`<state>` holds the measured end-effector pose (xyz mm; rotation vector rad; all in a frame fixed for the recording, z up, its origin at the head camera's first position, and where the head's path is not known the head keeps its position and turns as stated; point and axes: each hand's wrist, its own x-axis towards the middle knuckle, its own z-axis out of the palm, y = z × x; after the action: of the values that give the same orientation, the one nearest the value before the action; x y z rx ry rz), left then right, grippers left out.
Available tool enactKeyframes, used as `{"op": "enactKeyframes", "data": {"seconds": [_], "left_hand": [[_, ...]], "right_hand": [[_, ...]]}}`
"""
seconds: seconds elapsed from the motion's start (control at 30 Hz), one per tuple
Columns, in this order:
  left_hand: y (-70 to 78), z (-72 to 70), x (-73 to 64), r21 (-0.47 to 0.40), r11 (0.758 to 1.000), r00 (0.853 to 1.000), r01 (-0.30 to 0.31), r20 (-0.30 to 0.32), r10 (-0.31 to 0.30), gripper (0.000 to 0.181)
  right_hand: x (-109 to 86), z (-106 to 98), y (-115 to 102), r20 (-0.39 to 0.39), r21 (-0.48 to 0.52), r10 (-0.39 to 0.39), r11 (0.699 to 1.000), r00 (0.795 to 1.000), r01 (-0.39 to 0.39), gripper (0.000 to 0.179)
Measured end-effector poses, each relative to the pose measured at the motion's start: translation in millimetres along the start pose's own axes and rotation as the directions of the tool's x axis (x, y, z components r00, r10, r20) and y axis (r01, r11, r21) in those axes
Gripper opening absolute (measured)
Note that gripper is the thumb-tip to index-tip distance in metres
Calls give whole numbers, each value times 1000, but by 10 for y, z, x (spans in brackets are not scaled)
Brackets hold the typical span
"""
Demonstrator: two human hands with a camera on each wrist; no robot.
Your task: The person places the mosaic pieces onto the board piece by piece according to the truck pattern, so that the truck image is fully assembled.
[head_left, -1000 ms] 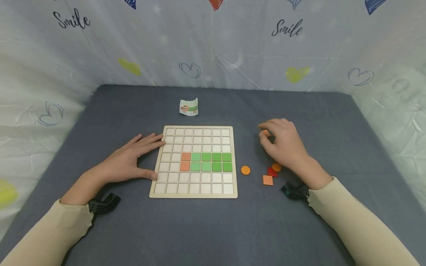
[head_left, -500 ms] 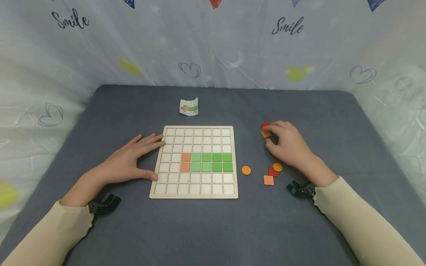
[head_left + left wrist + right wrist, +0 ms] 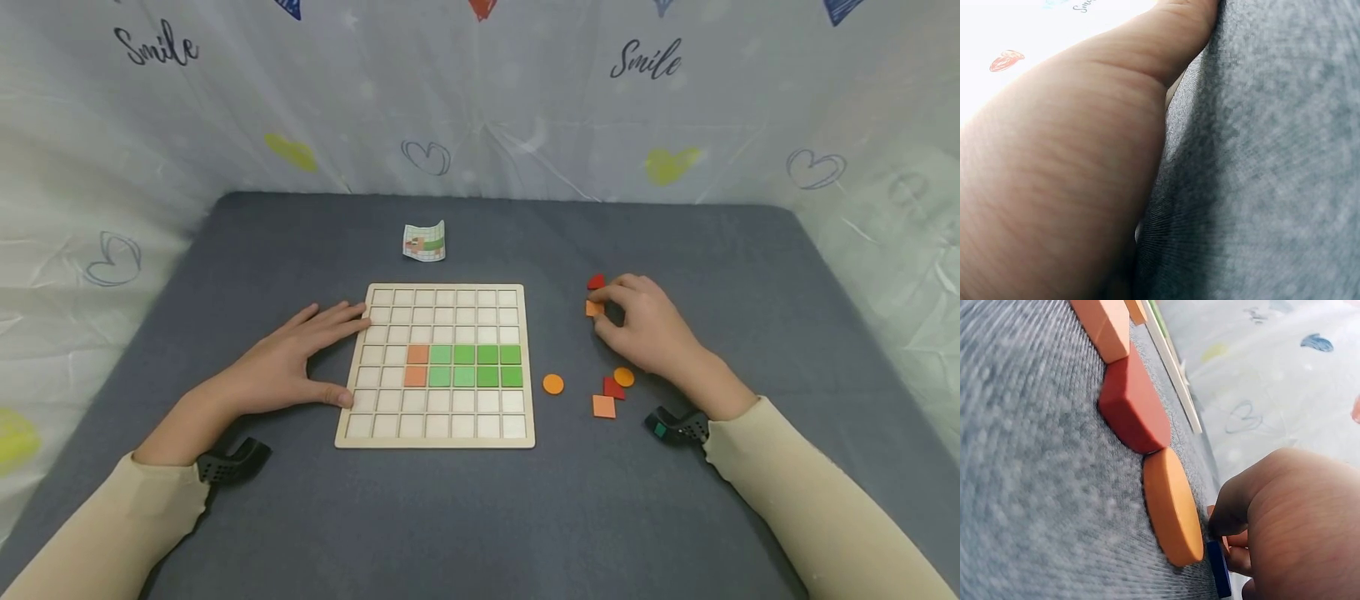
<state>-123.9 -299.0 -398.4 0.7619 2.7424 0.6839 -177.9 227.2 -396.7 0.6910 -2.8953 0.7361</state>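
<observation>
A pale wooden grid board (image 3: 435,443) lies in the middle of the table in the head view, with orange and green squares set in two of its rows. My left hand (image 3: 288,362) rests at the board's left edge, fingers spread, thumb and fingertips touching the rim. Right of the board, my right hand (image 3: 647,325) pinches an orange square tile (image 3: 593,308) low over the cloth. Just beyond it lies a red tile (image 3: 596,282), partly hidden by the fingers. A blue piece (image 3: 1219,569) shows beside the right thumb in the right wrist view.
Nearer than the right hand lie an orange disc (image 3: 553,384), a second orange disc (image 3: 623,377), a red tile (image 3: 614,388) and a light orange square (image 3: 603,407). A small printed picture card (image 3: 424,242) lies behind the board. A printed curtain (image 3: 480,108) hangs behind the table.
My right hand has shifted slightly right and nearer, uncovering the red tile. The orange tile has gone from tilted to flatter at the fingertips. My left hand has stayed on the board's edge.
</observation>
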Motion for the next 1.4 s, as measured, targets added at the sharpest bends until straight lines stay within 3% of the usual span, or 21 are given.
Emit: {"op": "enactKeyframes", "data": {"seconds": [0.4,1.13,1.4], "left_hand": [[-1,-4,-11,8,1000,1000,-6,-6,6,114],[-5,-26,-34,8,1000,1000,-3,-4,3,112],[6,0,5,5,1000,1000,-14,-3,15,113]], "right_hand": [[8,29,-62,-17,4,-9,1000,1000,9,27],[35,195,-494,-110,98,-151,982,982,162,25],[70,292,-716,-84,112,-226,966,970,235,26]]}}
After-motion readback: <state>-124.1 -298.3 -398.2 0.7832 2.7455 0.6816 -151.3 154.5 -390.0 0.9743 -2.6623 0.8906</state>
